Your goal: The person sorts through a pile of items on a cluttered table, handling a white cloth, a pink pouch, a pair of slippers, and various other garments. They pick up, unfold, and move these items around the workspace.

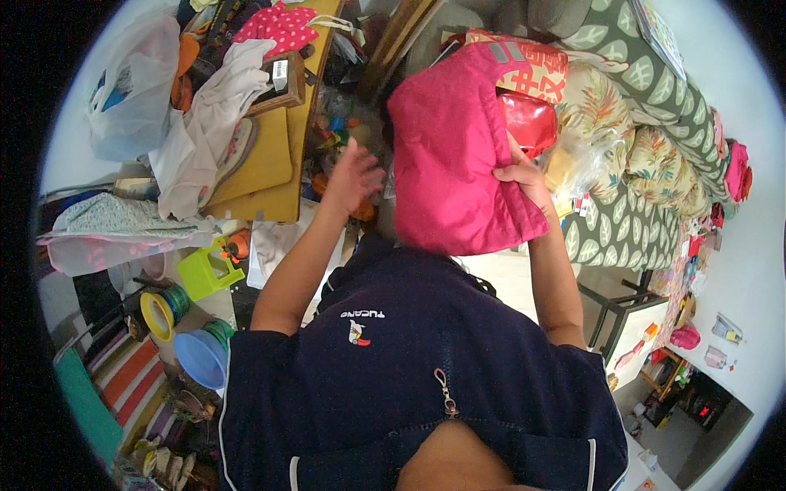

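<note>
I log: right hand [526,173], fingers gripping soft magenta fabric bundle [450,155], 1 o'clock | left hand [355,178], blurred, fingers wide, 11 o'clock | may slump from one-sided grip

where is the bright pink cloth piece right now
In the head view, the bright pink cloth piece is above and right of centre, its right edge in the right hand, beside a shiny red package.
</note>
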`<state>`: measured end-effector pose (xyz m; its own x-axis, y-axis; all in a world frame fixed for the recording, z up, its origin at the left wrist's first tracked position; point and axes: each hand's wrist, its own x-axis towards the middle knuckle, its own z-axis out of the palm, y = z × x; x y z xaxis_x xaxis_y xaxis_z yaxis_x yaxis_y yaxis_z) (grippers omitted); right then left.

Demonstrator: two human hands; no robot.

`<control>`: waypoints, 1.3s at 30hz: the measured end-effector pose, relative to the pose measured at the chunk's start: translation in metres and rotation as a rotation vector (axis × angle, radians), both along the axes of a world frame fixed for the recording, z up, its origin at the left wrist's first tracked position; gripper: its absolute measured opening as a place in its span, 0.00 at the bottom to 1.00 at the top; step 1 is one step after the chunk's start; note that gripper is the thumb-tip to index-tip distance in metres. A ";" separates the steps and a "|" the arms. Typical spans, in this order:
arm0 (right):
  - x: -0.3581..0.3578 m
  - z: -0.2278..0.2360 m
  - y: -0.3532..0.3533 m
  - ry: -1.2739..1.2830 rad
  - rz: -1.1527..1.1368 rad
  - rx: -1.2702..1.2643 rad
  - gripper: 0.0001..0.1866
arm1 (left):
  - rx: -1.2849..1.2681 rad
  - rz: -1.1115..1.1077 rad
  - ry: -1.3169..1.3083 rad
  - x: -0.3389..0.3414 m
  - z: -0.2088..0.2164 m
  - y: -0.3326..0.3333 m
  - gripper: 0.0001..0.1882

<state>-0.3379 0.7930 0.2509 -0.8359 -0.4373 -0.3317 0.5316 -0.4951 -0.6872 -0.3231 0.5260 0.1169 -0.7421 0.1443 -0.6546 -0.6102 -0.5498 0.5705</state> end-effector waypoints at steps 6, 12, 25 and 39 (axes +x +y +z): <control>-0.016 -0.031 0.041 0.167 0.339 0.642 0.39 | 0.500 0.167 0.225 -0.015 0.019 0.056 0.34; -0.021 -0.048 0.060 0.186 0.244 0.539 0.37 | 0.297 0.208 0.365 -0.039 0.016 0.040 0.23; -0.027 -0.048 0.047 0.224 0.221 0.633 0.24 | 0.117 -0.225 0.493 -0.012 0.052 0.013 0.28; -0.016 -0.001 0.046 0.286 0.359 0.622 0.29 | 0.028 -0.239 0.571 -0.014 0.098 0.014 0.22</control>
<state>-0.3541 0.8385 0.2497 -0.7684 -0.5015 -0.3975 0.3467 0.1959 -0.9173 -0.3367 0.5401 0.2154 -0.9191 0.3611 -0.1577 -0.3212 -0.4546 0.8308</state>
